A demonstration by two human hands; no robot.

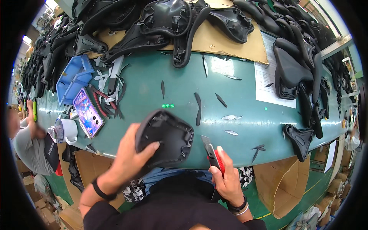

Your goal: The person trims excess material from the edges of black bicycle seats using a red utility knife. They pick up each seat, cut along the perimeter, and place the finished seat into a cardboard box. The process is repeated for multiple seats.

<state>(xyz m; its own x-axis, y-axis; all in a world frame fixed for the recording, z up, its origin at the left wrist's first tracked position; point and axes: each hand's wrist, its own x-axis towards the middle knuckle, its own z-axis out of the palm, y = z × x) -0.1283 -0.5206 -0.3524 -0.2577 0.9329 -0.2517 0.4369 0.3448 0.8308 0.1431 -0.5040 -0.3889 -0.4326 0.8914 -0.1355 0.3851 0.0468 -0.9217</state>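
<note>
My left hand [132,151] grips a black bicycle saddle [168,140] by its left side, thumb pressed inside, with the hollow underside facing up. A crinkled edge of cover material runs along the saddle's right inner rim. In my right hand [227,178] is a red utility knife [216,159], its blade extended and pointing up and away, just right of the saddle and apart from it. Dark trimmed scraps [197,109] lie on the green table [145,69] beyond both hands. The saddle's near end is partly hidden by my left hand and forearm.
Bicycle saddles [165,17] are heaped along the far side, some on cardboard [230,44]. At left are a blue bin [74,78], a phone [88,111], red-handled pliers [101,101] and a white mug [69,130]. An open carton [283,184] stands below right. A person sits far left.
</note>
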